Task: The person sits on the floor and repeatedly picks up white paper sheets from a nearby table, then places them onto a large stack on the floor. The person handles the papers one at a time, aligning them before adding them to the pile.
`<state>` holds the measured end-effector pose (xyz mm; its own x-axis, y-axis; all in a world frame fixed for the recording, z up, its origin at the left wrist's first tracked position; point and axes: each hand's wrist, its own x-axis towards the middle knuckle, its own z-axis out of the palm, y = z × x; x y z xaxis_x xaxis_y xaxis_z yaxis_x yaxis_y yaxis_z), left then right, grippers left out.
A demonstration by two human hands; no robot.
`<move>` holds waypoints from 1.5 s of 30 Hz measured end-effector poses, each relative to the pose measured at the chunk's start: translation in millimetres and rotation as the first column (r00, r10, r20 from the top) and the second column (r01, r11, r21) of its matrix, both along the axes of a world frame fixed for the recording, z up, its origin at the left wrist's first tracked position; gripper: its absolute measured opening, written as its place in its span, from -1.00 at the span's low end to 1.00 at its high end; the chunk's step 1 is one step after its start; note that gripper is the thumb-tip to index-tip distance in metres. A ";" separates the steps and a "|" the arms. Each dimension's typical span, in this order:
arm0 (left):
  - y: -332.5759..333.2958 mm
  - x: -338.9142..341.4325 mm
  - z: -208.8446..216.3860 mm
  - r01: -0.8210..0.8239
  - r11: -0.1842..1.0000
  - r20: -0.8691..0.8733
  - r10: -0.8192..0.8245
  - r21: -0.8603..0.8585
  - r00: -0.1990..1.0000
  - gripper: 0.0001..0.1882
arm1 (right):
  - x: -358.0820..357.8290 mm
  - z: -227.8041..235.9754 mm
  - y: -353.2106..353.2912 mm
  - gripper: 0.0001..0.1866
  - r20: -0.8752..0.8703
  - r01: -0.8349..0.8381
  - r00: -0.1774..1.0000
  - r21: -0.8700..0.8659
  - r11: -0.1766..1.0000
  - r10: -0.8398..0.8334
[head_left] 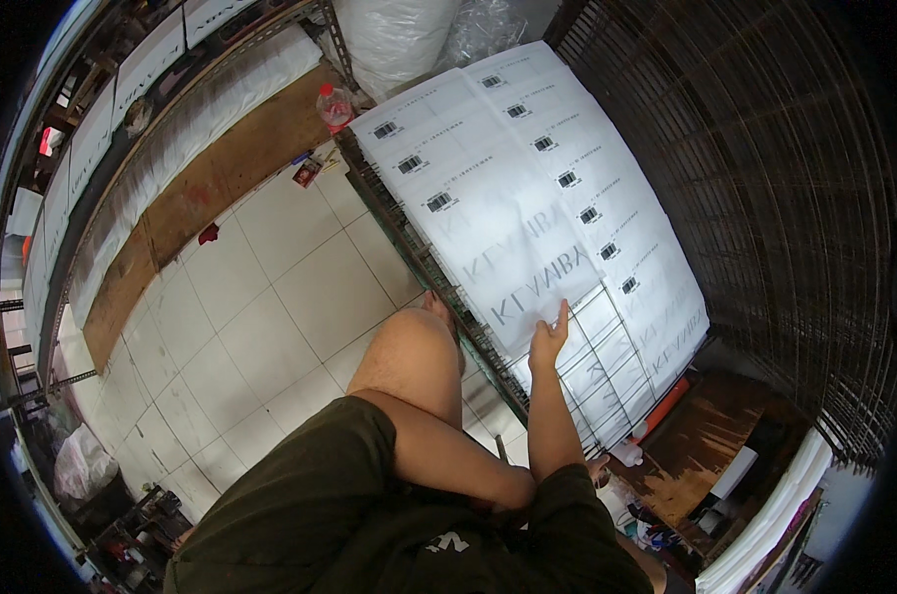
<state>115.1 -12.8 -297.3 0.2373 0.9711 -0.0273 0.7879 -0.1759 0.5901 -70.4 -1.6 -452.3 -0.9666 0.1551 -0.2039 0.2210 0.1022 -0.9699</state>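
Note:
From the lower edge my right forearm reaches up to a slanted wire rack. My right hand (546, 342) is at the near edge of a white printed sheet (513, 247), its thumb and forefinger apart and touching the sheet. Dark lettering and small black blocks mark the sheet, which looks thin and slightly see-through. A second white printed sheet (646, 238) lies alongside it to the right. Between their near ends, bare wires of the rack (597, 342) show over more white printed material. My left arm crosses under the right one; its hand is mostly hidden, so its fingers cannot be made out.
Dark wire racks (745, 148) stand raised along the right. A long low table (181, 203) with a wooden side curves along the left. A red-capped bottle (334, 107) stands beyond the rack's far corner. My bent knee (404, 356) is beside the rack, over white floor tiles.

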 end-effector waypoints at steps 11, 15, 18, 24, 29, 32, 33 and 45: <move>12.9 -2.6 7.3 0.136 0.955 0.061 -0.124 -0.264 0.990 -0.52 | 3.6 8.8 -0.1 -0.20 0.058 -0.013 0.998 0.028 1.000 0.011; 20.2 15.0 -11.2 0.098 0.971 0.122 -0.072 -0.216 0.990 -0.58 | 11.3 16.8 16.1 -0.27 -0.057 0.144 0.989 0.514 0.845 -0.134; -2.2 -14.2 40.2 0.087 0.941 0.244 -0.005 -0.326 0.970 -0.60 | 14.0 59.7 39.6 -0.31 -0.080 0.065 0.997 0.548 0.834 -0.025; -27.3 -48.8 76.8 -0.005 0.937 0.243 0.095 -0.349 0.965 -0.41 | 17.7 189.2 157.0 -0.33 -0.198 0.068 0.977 0.630 0.774 0.075; -17.5 -52.2 69.2 -0.099 0.913 0.107 0.153 -0.397 0.982 -0.36 | 53.0 300.8 268.6 -0.37 -0.370 0.250 0.929 0.644 0.723 0.009; -15.1 -60.2 71.1 -0.123 0.879 0.098 0.189 -0.461 0.977 -0.35 | 97.2 376.8 307.3 -0.41 -0.470 0.374 0.881 0.611 0.698 -0.060; -15.2 -60.8 71.7 -0.143 0.873 0.090 0.208 -0.467 0.974 -0.33 | 113.6 401.3 313.9 -0.45 -0.464 0.427 0.881 0.696 0.578 -0.091; -4.9 -72.7 55.8 -0.182 0.857 0.023 0.220 -0.482 0.975 -0.22 | 231.5 433.8 386.6 -0.84 -0.804 0.902 0.396 0.430 0.025 -0.444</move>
<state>42.3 -17.8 -241.5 0.0579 0.8717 -0.4866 0.7262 0.2977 0.6197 161.0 385.0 -18.5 -0.2075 0.6162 0.7598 0.3452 0.7729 -0.5325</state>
